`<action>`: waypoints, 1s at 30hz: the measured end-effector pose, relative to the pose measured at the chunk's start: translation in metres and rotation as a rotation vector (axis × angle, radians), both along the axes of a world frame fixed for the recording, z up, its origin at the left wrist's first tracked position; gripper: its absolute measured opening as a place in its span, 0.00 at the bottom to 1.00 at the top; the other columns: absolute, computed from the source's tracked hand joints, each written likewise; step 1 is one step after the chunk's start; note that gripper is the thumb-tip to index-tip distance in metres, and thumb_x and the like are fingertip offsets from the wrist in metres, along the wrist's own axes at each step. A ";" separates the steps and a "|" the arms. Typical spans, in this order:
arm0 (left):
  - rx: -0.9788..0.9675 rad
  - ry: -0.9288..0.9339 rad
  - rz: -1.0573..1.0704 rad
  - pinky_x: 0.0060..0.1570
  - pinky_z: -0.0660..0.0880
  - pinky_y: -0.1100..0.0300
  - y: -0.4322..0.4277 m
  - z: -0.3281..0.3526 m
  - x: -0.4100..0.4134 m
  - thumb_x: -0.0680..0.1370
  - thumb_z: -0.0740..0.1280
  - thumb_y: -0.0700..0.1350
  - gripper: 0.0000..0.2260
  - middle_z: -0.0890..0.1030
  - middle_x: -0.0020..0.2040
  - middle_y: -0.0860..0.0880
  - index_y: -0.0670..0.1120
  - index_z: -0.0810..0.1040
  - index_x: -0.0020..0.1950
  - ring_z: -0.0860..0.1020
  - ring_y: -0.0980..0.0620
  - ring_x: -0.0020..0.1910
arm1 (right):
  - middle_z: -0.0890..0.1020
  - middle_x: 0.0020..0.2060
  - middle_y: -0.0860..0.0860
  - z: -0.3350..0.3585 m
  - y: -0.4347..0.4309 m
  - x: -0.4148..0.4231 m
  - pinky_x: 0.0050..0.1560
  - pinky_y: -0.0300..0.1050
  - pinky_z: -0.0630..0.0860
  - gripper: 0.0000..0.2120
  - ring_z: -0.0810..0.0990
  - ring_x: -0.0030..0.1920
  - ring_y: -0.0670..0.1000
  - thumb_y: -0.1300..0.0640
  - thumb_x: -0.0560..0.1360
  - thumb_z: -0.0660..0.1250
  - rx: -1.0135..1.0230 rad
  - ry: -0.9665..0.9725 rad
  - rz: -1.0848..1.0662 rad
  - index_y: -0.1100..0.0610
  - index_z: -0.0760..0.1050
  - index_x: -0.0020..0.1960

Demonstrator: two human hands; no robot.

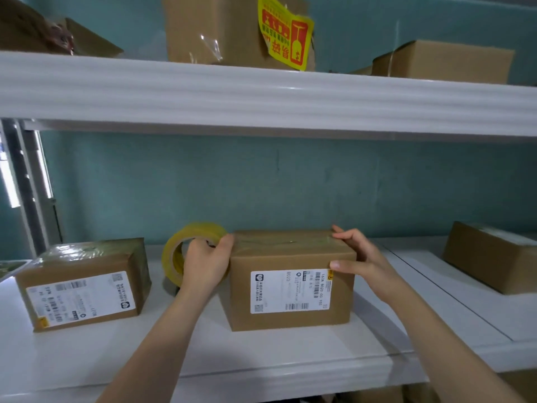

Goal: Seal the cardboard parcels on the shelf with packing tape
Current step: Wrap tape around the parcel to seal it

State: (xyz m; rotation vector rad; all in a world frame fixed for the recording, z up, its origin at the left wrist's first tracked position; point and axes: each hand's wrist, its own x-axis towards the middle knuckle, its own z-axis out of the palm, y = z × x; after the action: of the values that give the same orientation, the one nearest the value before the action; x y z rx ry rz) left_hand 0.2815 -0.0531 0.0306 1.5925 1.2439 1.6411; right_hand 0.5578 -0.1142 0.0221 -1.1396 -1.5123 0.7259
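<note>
1. Your left grip (207, 266) is grasping the yellow tape roll (200, 231), fingers curled through its core, right against the left end of the middle parcel (293, 318).
2. Your right grip (359, 255) is released: fingers lie on the parcel's top right edge and the thumb on its front face.
3. The middle parcel sits on the lower shelf (261, 359). A glossy tape strip (290, 242) runs along its top.
4. Its white shipping label (290, 290) is turned sideways. "B020" is readable, plus barcodes; the rest is too small.
5. The left parcel (84, 283) has a tape-wrapped top and a white label (81, 298) with unreadable print.
6. The right parcel (491, 254) is well apart.
7. On the upper shelf (261, 94) a box carries a yellow sticker (286, 30) with a red glass symbol and red Chinese characters.
</note>
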 end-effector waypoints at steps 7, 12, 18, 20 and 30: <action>-0.030 -0.016 -0.029 0.30 0.63 0.58 -0.003 -0.003 0.001 0.76 0.66 0.41 0.15 0.67 0.27 0.47 0.44 0.67 0.31 0.67 0.51 0.28 | 0.69 0.70 0.49 0.033 -0.007 -0.012 0.72 0.48 0.57 0.33 0.62 0.73 0.49 0.40 0.64 0.70 -0.001 -0.914 -0.207 0.51 0.65 0.64; -0.033 0.023 -0.027 0.32 0.64 0.58 -0.002 -0.003 0.001 0.76 0.66 0.42 0.16 0.68 0.26 0.48 0.45 0.67 0.29 0.68 0.50 0.28 | 0.72 0.63 0.56 0.048 -0.008 -0.071 0.67 0.50 0.64 0.33 0.66 0.68 0.57 0.40 0.66 0.66 0.000 -1.434 -0.259 0.60 0.69 0.64; 0.074 0.322 0.058 0.29 0.62 0.57 -0.002 0.008 -0.002 0.73 0.68 0.46 0.20 0.66 0.22 0.50 0.46 0.62 0.25 0.67 0.48 0.24 | 0.66 0.69 0.57 0.055 0.019 -0.120 0.58 0.43 0.69 0.37 0.66 0.69 0.56 0.40 0.68 0.67 0.041 -1.329 -0.064 0.60 0.64 0.69; 0.091 0.341 0.082 0.27 0.63 0.57 0.002 0.010 -0.007 0.73 0.69 0.47 0.21 0.67 0.22 0.50 0.46 0.63 0.25 0.67 0.49 0.23 | 0.57 0.76 0.56 0.054 0.025 -0.125 0.69 0.47 0.64 0.43 0.57 0.75 0.54 0.40 0.69 0.67 0.033 -1.330 -0.030 0.57 0.54 0.76; 0.172 0.256 0.101 0.24 0.65 0.58 0.010 0.005 -0.014 0.74 0.70 0.47 0.22 0.70 0.20 0.50 0.46 0.65 0.24 0.69 0.52 0.21 | 0.52 0.77 0.51 0.054 0.027 -0.122 0.70 0.44 0.59 0.44 0.54 0.76 0.50 0.39 0.69 0.67 0.030 -1.322 -0.025 0.47 0.48 0.77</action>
State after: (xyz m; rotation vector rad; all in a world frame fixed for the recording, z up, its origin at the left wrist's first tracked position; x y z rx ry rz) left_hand 0.2676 -0.0434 0.0353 1.9222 1.3601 1.6847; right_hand 0.4354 -0.0873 0.0764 -1.7265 -2.5230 -0.2091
